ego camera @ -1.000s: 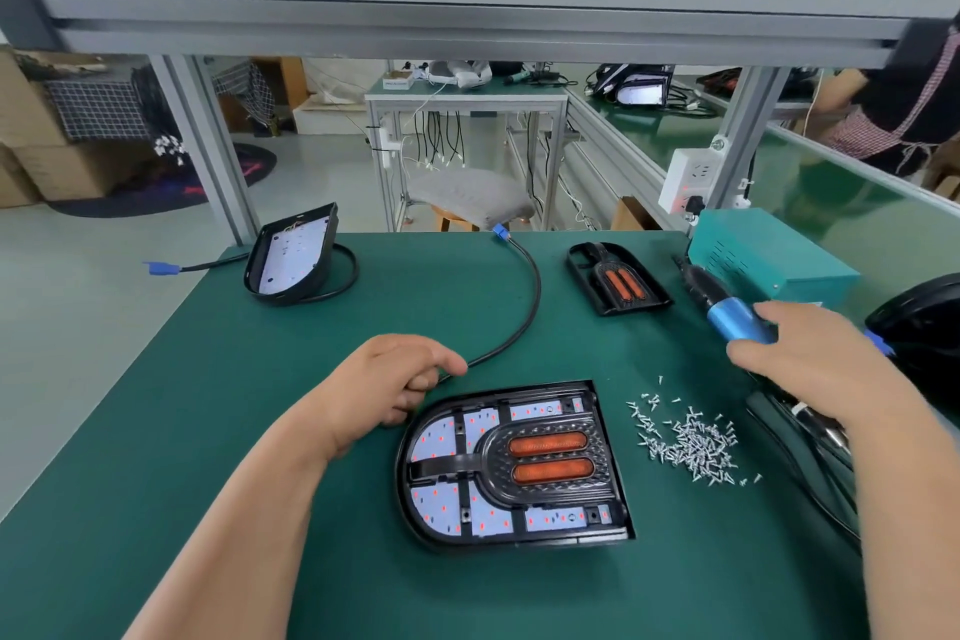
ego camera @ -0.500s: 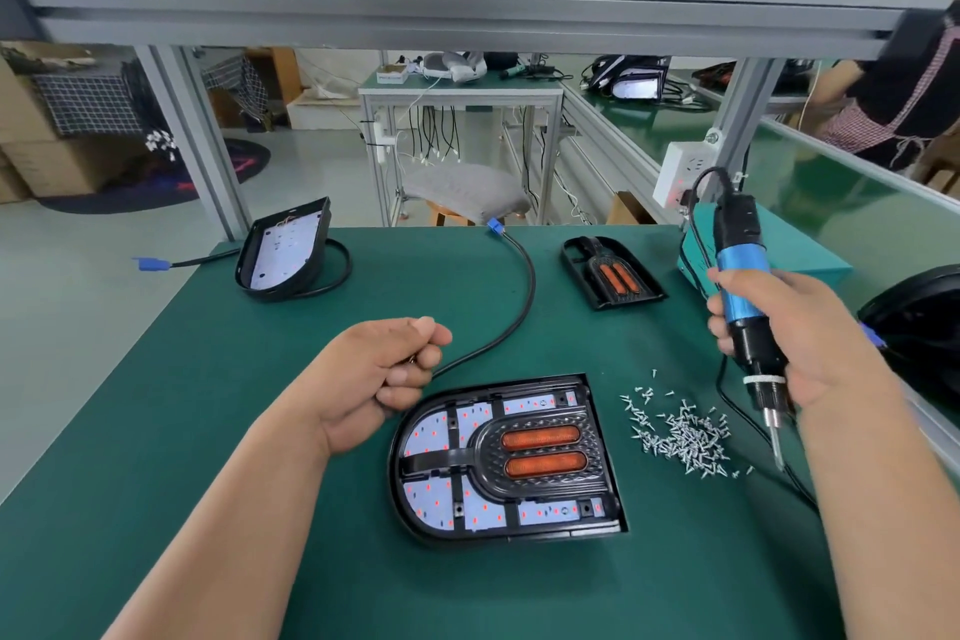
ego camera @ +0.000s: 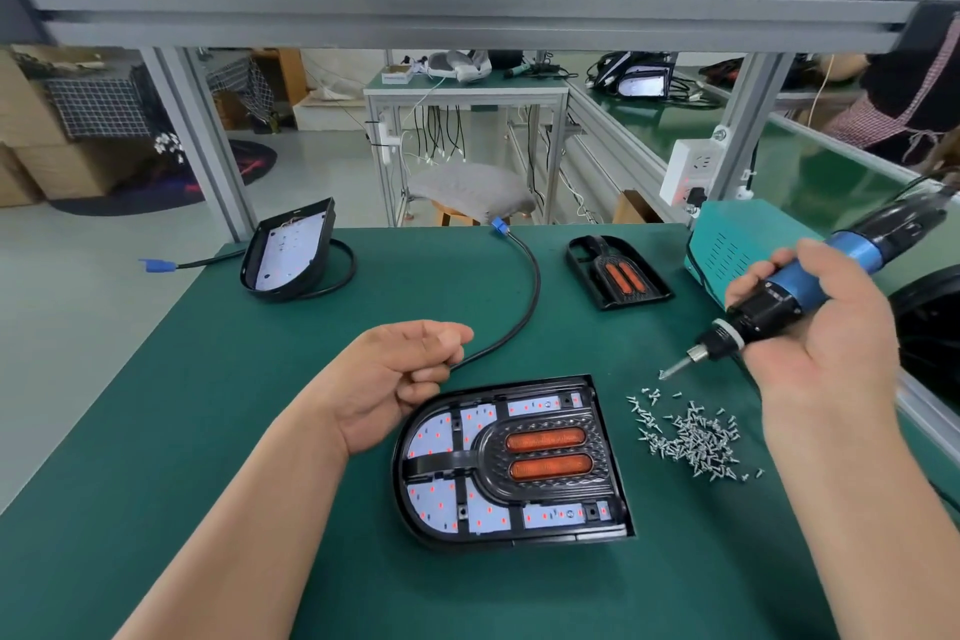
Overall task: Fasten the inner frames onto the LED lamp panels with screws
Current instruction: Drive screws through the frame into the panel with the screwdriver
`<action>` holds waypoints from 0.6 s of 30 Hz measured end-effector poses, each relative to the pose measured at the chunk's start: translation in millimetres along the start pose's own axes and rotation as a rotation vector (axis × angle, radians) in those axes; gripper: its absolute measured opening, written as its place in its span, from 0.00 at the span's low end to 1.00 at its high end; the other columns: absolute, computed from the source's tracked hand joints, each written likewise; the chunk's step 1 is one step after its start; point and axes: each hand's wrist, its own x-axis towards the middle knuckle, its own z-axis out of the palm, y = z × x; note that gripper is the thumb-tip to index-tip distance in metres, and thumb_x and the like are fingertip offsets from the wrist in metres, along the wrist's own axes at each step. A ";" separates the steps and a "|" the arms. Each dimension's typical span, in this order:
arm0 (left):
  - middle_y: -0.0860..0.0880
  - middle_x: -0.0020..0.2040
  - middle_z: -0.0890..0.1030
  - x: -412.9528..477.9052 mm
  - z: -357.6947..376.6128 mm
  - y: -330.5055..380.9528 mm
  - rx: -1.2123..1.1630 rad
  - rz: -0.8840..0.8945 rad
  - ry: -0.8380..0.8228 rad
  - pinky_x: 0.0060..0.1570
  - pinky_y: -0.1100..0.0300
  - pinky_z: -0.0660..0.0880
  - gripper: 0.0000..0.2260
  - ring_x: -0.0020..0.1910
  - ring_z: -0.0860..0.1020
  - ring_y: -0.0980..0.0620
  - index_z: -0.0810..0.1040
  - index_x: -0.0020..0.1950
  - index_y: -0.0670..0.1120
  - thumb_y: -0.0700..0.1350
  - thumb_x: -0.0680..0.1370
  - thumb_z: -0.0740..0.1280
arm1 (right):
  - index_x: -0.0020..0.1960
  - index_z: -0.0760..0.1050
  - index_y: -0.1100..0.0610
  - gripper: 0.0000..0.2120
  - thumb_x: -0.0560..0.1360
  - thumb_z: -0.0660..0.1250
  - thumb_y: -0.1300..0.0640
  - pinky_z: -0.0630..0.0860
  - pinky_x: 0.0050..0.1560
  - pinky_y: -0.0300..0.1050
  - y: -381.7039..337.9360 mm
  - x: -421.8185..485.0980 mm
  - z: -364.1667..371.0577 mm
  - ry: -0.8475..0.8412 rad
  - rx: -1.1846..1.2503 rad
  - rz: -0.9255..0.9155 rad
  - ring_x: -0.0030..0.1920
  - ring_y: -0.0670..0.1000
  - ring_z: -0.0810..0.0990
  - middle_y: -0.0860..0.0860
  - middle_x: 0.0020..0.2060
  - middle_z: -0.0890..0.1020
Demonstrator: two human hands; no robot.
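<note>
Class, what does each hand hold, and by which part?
Right hand grips the electric screwdriver round its blue-and-black barrel. Left hand is curled beside the black cable; any hold cannot be told.

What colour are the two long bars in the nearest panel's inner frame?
The bars are orange, best seen in the head view.

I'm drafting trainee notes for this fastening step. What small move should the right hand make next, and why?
Probably lower the screwdriver bit into the screws to pick one up. The right hand holds it tilted, tip near the pile's far edge, with no screw visible on it, and the frame already sits on the panel.
</note>
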 end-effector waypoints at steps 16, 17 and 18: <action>0.44 0.43 0.85 0.6 5.7 -2.4 0.124 -0.004 -0.021 0.27 0.69 0.57 0.09 0.28 0.66 0.59 0.89 0.50 0.40 0.38 0.72 0.74 | 0.60 0.77 0.55 0.14 0.80 0.72 0.47 0.75 0.46 0.44 48.1 -45.5 35.1 -0.118 0.039 -0.015 0.39 0.50 0.75 0.50 0.41 0.77; 0.44 0.43 0.85 0.6 6.1 -2.4 0.124 -0.005 -0.019 0.27 0.69 0.57 0.09 0.28 0.66 0.58 0.88 0.51 0.40 0.38 0.72 0.74 | 0.59 0.77 0.55 0.14 0.80 0.72 0.48 0.75 0.45 0.43 49.7 -46.0 40.1 -0.120 0.047 -0.013 0.38 0.50 0.75 0.49 0.40 0.77; 0.44 0.43 0.85 0.7 6.6 -2.6 0.125 -0.007 -0.019 0.27 0.69 0.57 0.09 0.28 0.66 0.58 0.87 0.51 0.39 0.38 0.72 0.74 | 0.59 0.78 0.55 0.13 0.80 0.73 0.49 0.75 0.43 0.43 51.3 -46.6 44.8 -0.119 0.053 -0.011 0.38 0.49 0.75 0.49 0.39 0.77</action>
